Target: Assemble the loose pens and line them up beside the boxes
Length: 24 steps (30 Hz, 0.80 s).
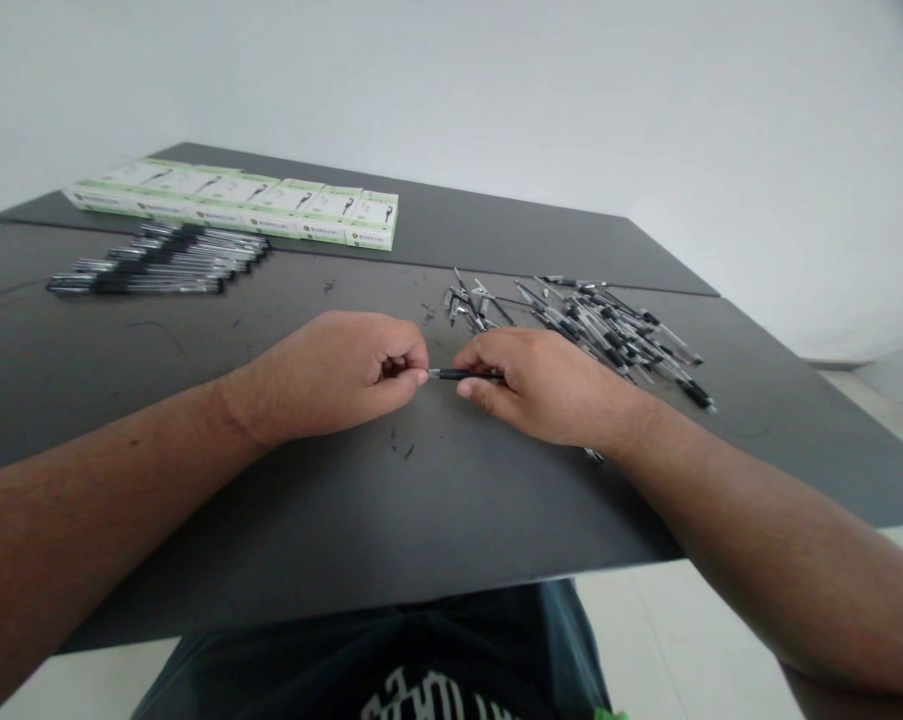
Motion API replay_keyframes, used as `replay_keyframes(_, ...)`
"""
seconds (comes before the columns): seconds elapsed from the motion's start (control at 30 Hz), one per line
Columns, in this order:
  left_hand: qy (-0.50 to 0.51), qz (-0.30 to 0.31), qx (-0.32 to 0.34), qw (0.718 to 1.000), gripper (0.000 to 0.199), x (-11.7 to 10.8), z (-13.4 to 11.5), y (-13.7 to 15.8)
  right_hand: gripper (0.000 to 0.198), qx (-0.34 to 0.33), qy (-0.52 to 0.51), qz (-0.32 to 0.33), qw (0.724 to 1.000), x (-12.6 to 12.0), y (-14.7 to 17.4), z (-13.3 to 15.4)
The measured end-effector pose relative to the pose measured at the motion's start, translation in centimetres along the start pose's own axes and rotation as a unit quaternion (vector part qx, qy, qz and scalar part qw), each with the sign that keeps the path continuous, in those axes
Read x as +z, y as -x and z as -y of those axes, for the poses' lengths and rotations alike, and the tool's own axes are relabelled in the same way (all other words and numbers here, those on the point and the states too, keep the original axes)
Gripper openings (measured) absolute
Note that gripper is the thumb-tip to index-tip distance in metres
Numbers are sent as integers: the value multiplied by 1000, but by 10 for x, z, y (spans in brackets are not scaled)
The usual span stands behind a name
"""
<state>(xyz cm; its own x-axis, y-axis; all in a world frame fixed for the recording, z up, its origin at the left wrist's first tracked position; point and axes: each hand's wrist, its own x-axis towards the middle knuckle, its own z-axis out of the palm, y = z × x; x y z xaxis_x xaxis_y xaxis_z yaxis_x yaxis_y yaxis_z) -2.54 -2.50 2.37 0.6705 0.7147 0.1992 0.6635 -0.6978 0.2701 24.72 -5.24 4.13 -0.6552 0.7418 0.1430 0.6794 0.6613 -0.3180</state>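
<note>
Between my hands, a black pen (pixel 448 374) lies level above the table. My left hand (pixel 346 370) pinches its tip end between thumb and forefinger. My right hand (pixel 548 385) grips the dark barrel with thumb and fingers; the far end of the pen is hidden behind that hand. Just beyond my right hand spreads a loose pile of pens and pen parts (pixel 616 330). To its left lie a few clear and white pieces with thin refills (pixel 481 298). One more pen end (pixel 593 456) pokes out below my right wrist.
Rows of black-gripped pens (pixel 166 262) are laid side by side at the left. Behind them stands a line of green-and-white boxes (pixel 271 205) printed with pens. The dark grey table (pixel 361 530) has its front edge close to my lap, and a white wall (pixel 451 100) rises behind it.
</note>
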Motion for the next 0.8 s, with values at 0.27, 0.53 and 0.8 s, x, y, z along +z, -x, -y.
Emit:
replay_keyframes(0.27,-5,0,5,1000,30,-1,0,0,24,-7,19,17,1000,0,0,1)
replay_keyframes(0.53,1,6,10,1000,29,-1,-1,0,19,-1,22,13,1000,0,-1,0)
replay_keyframes(0.8,1,5,3,1000,28,-1,0,0,14,30,10,-11,999,0,0,1)
